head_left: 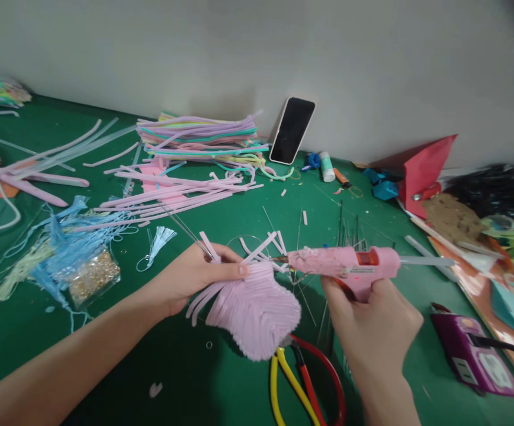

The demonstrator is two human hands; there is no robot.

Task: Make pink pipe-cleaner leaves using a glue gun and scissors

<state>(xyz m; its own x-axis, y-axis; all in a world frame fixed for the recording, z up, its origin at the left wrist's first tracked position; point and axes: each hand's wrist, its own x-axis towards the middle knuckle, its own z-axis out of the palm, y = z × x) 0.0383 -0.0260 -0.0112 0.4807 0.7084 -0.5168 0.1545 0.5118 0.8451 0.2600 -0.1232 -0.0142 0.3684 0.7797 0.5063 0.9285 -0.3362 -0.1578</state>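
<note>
Just below lilac piece: pliers, partly hidden; tassels leftward.

The glue gun is pink, the fuzzy piece pale lilac in chevron rows. The tabletop is green; the bundled stems stripe lilac, teal, yellow and pink. The tassels are light blue and pale green, the socket block purple with white.
</note>
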